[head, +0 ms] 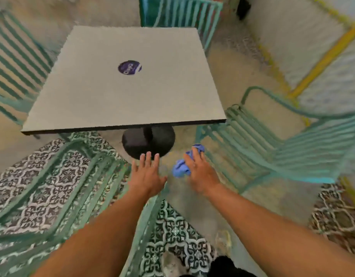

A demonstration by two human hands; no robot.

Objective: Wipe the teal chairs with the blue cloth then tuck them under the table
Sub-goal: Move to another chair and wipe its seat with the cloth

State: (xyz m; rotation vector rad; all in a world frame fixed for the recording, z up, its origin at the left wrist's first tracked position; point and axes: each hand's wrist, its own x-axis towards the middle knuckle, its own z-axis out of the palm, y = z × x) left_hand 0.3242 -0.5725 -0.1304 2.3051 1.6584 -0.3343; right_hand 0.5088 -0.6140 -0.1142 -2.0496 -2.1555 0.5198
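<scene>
A grey square table (104,100) on a black pedestal base (160,136) stands in the middle. One teal slatted chair (258,140) stands at its right side, pulled away from the table. Another teal chair (58,182) stands at the lower left, near my left arm. My right hand (200,172) grips a crumpled blue cloth (180,168) in the air between the two chairs. My left hand (147,174) is flat with fingers spread, close to the corner of the lower-left chair; whether it touches the chair is unclear. The picture is blurred.
Two more teal chairs stand at the far side (184,13) and the left side (14,56) of the table. A purple round sticker (129,67) lies on the tabletop. A yellow-framed table (320,58) stands at the right. The floor has patterned tiles (52,176).
</scene>
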